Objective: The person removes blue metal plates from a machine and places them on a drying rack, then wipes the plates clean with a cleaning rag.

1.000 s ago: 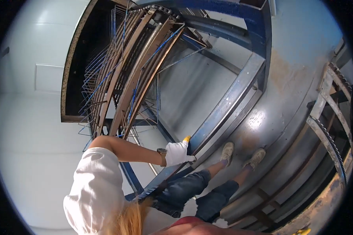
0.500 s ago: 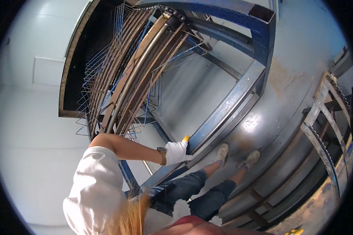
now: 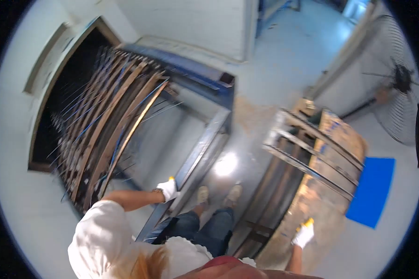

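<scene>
My left hand (image 3: 169,189), in a white glove with yellow fingertips, is closed over the metal rail (image 3: 199,149) of a blue steel frame. Beyond that rail stands a rack of long brown slats (image 3: 109,109) with many thin wire hooks, some blue, running into a dark wall opening. On the right, my right hand (image 3: 304,234) wears the same kind of glove. It is at the worn wooden tabletop (image 3: 328,211), fingers apart, holding nothing that I can see. Whether it touches the top is unclear.
A metal rack (image 3: 307,146) with toothed bars lies across the tabletop's far part. Beside it is a flat blue sheet (image 3: 373,191). A large fan (image 3: 398,79) stands at the far right. My feet are on the grey floor (image 3: 253,160) between frame and table.
The view has swung right, bringing the tabletop, blue sheet and fan into sight. My right hand, barely showing at the lower edge before, now shows over the tabletop. My left hand stays on the rail.
</scene>
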Available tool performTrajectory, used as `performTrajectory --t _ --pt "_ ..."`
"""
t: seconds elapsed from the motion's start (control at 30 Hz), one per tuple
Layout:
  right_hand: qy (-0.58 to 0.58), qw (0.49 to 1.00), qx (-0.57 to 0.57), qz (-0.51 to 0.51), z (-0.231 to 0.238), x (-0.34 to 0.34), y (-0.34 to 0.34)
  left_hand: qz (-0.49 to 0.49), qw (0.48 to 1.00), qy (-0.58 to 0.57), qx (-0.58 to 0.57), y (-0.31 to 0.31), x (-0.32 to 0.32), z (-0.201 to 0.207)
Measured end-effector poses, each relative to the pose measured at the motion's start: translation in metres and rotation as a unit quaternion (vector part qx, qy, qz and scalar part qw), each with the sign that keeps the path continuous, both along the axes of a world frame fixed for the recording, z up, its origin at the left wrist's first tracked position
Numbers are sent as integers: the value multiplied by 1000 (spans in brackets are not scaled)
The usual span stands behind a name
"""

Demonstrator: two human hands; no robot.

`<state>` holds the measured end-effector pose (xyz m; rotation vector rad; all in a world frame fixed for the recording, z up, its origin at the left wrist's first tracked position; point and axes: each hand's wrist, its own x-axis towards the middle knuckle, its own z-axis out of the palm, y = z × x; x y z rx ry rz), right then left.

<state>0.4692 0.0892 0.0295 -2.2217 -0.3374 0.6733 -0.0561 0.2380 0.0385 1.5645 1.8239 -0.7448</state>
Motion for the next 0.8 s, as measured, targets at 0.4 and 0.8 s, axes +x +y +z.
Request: performTrajectory --t 0.4,0.8 --pt "-47 962 -264 61 61 8 56 -223 939 132 -225 19 3 -24" --pt "600 777 155 -113 37 9 220 -216 902 -298 227 206 201 95"
